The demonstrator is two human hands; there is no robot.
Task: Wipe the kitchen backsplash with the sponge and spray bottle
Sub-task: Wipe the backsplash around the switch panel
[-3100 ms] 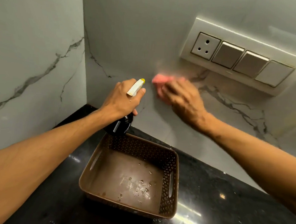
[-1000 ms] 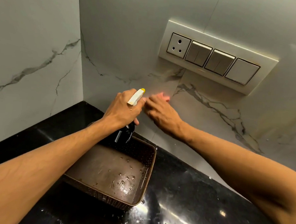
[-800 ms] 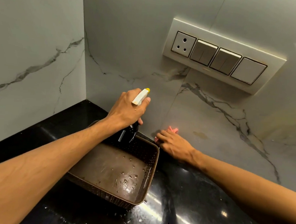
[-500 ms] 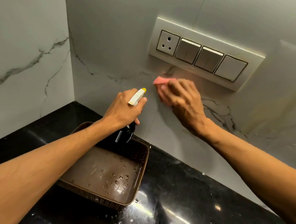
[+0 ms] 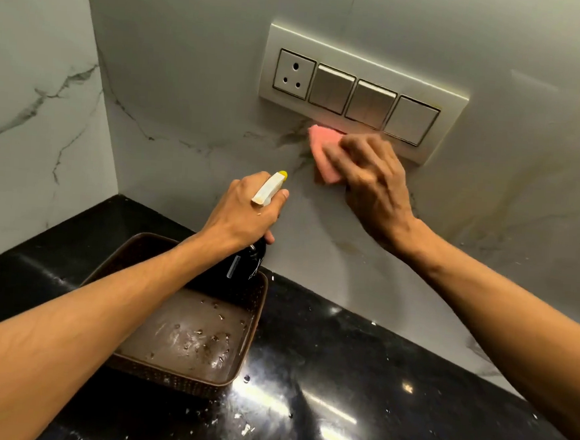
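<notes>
My right hand (image 5: 373, 181) presses a pink sponge (image 5: 322, 151) flat against the white marble backsplash (image 5: 202, 86), just under the switch plate. Most of the sponge is hidden under my fingers. My left hand (image 5: 244, 209) grips a dark spray bottle (image 5: 246, 266) by its neck, held upright over the back of the brown basket. Its white trigger head with a yellow nozzle tip (image 5: 271, 187) points at the wall, a little left of and below the sponge.
A switch plate (image 5: 359, 94) with one socket and three switches sits on the wall right above the sponge. A brown perforated basket (image 5: 202, 378) with water drops inside stands on the black glossy counter (image 5: 355, 396). A second marble wall (image 5: 32, 98) closes the corner on the left.
My right hand slid the sponge down to the counter edge, then back up the wall to just under the switch plate. The left hand kept holding the bottle in place.
</notes>
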